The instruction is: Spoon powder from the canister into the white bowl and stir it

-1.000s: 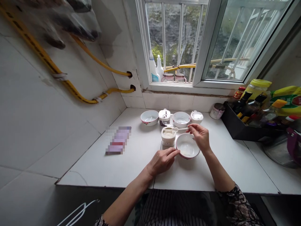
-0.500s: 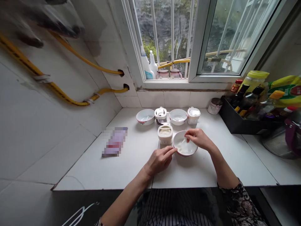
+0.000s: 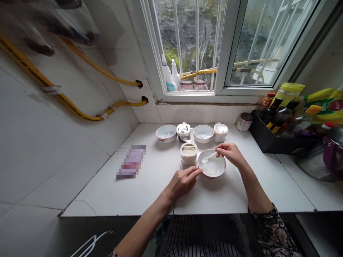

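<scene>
A small white spoon [image 3: 208, 157] is pinched in my right hand [image 3: 229, 153], its bowl end over the white bowl [image 3: 216, 167] near the middle of the counter. Some pale stuff clings to the spoon's tip. My left hand [image 3: 184, 181] is closed on the near left rim of that bowl, fingertips at the edge. Just left of the bowl stands a white square container [image 3: 188, 151] with pale content at its top. Behind are a bowl with a red rim [image 3: 166, 134], another bowl [image 3: 203, 134] and two lidded containers [image 3: 183, 131] [image 3: 220, 132].
A blurred purple packet [image 3: 132, 162] lies on the white counter [image 3: 152, 189] at left. To the right stand a small jar [image 3: 244, 122], a black box [image 3: 268, 142] of bottles and a metal pot [image 3: 316, 160]. Behind is a barred window.
My right hand has lifted the spoon and moved slightly right and up, so the spoon now shows above the bowl. My left hand stays at the rim.
</scene>
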A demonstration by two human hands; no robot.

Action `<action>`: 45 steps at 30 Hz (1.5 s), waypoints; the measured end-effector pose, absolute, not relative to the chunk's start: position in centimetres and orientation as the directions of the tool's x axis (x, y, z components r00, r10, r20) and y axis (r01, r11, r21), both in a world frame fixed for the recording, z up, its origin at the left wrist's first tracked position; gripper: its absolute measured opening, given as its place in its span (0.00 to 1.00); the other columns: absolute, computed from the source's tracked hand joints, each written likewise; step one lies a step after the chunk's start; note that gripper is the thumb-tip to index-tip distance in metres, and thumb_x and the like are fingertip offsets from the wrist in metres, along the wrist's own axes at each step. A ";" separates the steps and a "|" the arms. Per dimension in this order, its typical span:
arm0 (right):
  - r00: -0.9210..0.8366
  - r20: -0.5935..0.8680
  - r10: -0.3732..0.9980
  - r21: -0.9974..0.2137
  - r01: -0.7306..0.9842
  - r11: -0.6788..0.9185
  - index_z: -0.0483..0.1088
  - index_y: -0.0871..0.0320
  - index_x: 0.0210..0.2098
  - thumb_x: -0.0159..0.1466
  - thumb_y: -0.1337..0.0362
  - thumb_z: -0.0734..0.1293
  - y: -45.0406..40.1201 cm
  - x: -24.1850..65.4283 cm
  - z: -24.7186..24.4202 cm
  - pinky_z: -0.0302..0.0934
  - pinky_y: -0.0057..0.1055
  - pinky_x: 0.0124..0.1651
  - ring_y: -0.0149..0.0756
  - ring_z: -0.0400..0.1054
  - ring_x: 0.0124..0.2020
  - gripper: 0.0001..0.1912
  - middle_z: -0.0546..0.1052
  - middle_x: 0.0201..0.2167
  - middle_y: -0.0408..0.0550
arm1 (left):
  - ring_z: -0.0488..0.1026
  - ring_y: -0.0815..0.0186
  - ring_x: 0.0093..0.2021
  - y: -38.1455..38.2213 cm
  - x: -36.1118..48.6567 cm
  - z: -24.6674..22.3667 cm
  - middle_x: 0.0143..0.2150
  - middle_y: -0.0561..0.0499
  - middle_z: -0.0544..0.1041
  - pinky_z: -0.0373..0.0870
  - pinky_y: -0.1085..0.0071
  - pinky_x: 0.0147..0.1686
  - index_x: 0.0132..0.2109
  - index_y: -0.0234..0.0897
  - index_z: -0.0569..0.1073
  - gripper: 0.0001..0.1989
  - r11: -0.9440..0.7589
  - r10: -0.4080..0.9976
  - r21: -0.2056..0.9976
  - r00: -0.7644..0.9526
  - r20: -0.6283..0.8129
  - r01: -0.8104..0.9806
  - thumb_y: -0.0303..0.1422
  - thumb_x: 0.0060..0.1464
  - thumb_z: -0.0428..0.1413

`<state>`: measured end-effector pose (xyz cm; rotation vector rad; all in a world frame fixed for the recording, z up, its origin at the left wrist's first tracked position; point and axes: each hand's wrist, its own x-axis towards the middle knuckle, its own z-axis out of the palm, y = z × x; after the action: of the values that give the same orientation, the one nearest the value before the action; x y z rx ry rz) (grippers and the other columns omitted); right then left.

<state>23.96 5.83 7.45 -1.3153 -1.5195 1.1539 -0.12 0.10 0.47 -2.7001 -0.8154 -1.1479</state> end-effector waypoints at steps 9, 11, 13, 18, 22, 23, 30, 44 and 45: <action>-0.094 -0.002 0.996 -0.997 0.083 0.006 0.76 0.60 0.23 0.46 0.56 0.73 6.3 24.5 7.7 0.58 0.31 0.29 0.31 0.63 0.22 0.13 0.76 0.17 0.47 | 0.78 0.65 0.40 0.1 0.0 0.5 0.43 0.44 0.78 0.77 0.73 0.32 0.54 0.33 0.68 0.17 -0.859 0.428 0.120 0.571 0.700 0.498 0.20 0.61 0.44; -0.038 0.042 0.998 -0.998 0.044 0.044 0.75 0.60 0.24 0.46 0.55 0.74 6.5 24.0 7.6 0.59 0.31 0.29 0.31 0.62 0.21 0.13 0.76 0.18 0.47 | 0.78 0.65 0.38 0.1 0.0 0.6 0.42 0.44 0.78 0.76 0.73 0.30 0.53 0.33 0.68 0.17 -0.859 0.425 0.114 0.570 0.704 0.500 0.20 0.60 0.44; 0.041 0.108 0.993 -0.994 0.033 0.107 0.75 0.60 0.25 0.48 0.54 0.73 6.5 23.0 7.5 0.59 0.31 0.29 0.31 0.62 0.21 0.14 0.77 0.19 0.47 | 0.78 0.65 0.37 0.2 0.1 0.5 0.42 0.45 0.78 0.76 0.74 0.29 0.53 0.33 0.68 0.17 -0.858 0.420 0.108 0.566 0.709 0.502 0.20 0.60 0.44; 0.135 0.454 0.881 -0.874 0.260 0.411 0.74 0.57 0.34 0.62 0.56 0.66 5.5 19.8 7.2 0.64 0.36 0.35 0.37 0.70 0.27 0.11 0.80 0.25 0.48 | 0.78 0.66 0.36 0.2 0.1 0.4 0.41 0.45 0.78 0.75 0.74 0.29 0.53 0.33 0.69 0.16 -0.856 0.416 0.101 0.557 0.719 0.508 0.21 0.61 0.44; -0.149 0.791 0.593 -0.445 0.524 0.726 0.74 0.56 0.33 0.66 0.65 0.63 4.8 18.5 6.8 0.60 0.40 0.45 0.36 0.70 0.28 0.08 0.81 0.26 0.46 | 0.77 0.66 0.36 0.2 0.1 0.3 0.41 0.45 0.78 0.75 0.75 0.28 0.53 0.33 0.69 0.17 -0.848 0.425 0.098 0.557 0.714 0.521 0.21 0.61 0.43; -0.203 0.814 0.545 -0.370 0.543 0.754 0.74 0.56 0.33 0.66 0.66 0.62 4.7 18.4 6.7 0.59 0.40 0.46 0.36 0.69 0.27 0.09 0.80 0.25 0.46 | 0.77 0.66 0.36 0.2 0.1 0.3 0.40 0.45 0.78 0.75 0.75 0.28 0.52 0.33 0.69 0.17 -0.847 0.428 0.099 0.558 0.711 0.523 0.21 0.61 0.43; 0.060 0.528 0.847 -0.804 0.356 0.476 0.74 0.56 0.34 0.63 0.56 0.65 4.9 19.8 7.3 0.62 0.38 0.40 0.40 0.72 0.31 0.11 0.79 0.25 0.48 | 0.77 0.67 0.37 0.2 0.0 0.2 0.41 0.44 0.78 0.76 0.76 0.31 0.54 0.34 0.70 0.18 -0.847 0.438 0.112 0.563 0.701 0.519 0.22 0.61 0.43; -0.259 0.106 0.960 -0.754 0.609 0.248 0.73 0.56 0.26 0.59 0.61 0.63 4.5 24.9 8.8 0.55 0.30 0.29 0.32 0.63 0.24 0.10 0.75 0.20 0.43 | 0.77 0.66 0.38 0.2 -0.1 0.2 0.42 0.44 0.78 0.76 0.74 0.31 0.54 0.33 0.68 0.17 -0.854 0.430 0.113 0.566 0.704 0.508 0.21 0.61 0.44; -0.273 0.089 0.958 -0.743 0.622 0.246 0.73 0.56 0.26 0.59 0.62 0.63 4.4 24.6 8.8 0.54 0.30 0.28 0.32 0.62 0.23 0.10 0.74 0.20 0.43 | 0.77 0.66 0.38 0.2 -0.1 0.2 0.42 0.44 0.78 0.76 0.74 0.31 0.54 0.33 0.68 0.17 -0.856 0.428 0.113 0.567 0.704 0.505 0.21 0.61 0.44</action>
<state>24.61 4.45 8.75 -1.4357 -1.9820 0.8090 -0.07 0.24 0.23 -2.6905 -0.8031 -1.1658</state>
